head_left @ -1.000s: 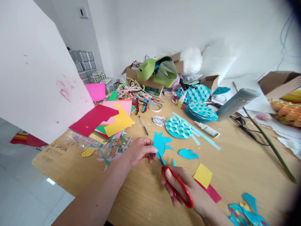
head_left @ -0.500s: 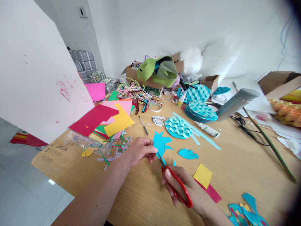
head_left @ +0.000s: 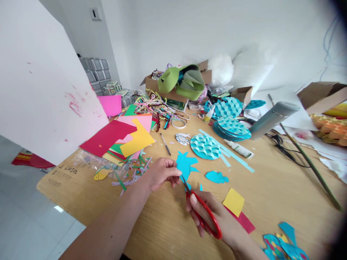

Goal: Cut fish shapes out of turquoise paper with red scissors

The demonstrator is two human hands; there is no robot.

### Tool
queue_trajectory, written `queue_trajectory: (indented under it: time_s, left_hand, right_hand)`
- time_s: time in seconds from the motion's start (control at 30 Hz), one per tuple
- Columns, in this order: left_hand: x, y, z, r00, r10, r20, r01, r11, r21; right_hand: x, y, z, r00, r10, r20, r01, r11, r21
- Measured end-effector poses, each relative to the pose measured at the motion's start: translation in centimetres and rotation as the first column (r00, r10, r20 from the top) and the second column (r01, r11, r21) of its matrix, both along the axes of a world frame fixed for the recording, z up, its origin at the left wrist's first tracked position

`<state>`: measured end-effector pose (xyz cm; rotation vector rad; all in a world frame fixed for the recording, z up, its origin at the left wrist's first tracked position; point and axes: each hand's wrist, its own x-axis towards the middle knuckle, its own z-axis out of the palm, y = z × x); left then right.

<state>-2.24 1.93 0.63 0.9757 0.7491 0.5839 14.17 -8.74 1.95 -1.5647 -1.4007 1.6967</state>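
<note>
My left hand (head_left: 166,173) pinches the edge of a blue paper piece (head_left: 184,163) with jagged, spiky sides, held just over the table. My right hand (head_left: 204,209) is wrapped round the red handles of a pair of scissors (head_left: 210,213). The blades point up and left and meet the lower edge of the blue paper, close to my left fingertips. A blue paper fish (head_left: 217,177) lies flat to the right of the held piece. Small blue scraps lie near the blades. Beyond my hands is a white paper fish drawing (head_left: 182,139).
Coloured paper sheets (head_left: 108,137) and thin strips lie at left, with a pen (head_left: 165,144) beside them. Wavy-patterned discs (head_left: 206,147), a glue bottle (head_left: 239,149) and a grey flask (head_left: 273,119) stand or lie at right. Yellow paper (head_left: 234,202) is near my right wrist.
</note>
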Motion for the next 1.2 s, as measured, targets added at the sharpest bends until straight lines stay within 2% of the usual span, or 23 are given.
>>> queue_trajectory:
  time_s: [0.63,0.87,1.2]
  left_hand:
    - [-0.03,-0.04,0.05,1.000,-0.010,-0.009,0.010,1.000,-0.002]
    - [-0.03,-0.24,0.26,1.000,0.004,0.030,-0.005,1.000,0.023]
    - [-0.04,-0.13,0.12,0.999,0.014,0.037,-0.014,1.000,0.016]
  right_hand:
    - [-0.14,-0.03,0.56,0.998,-0.042,0.038,0.043,0.999,-0.025]
    - [-0.01,-0.23,0.58,0.995,-0.098,0.014,0.098,0.995,0.023]
    - [-0.06,-0.20,0.83,0.996,-0.090,0.011,0.089,0.996,0.022]
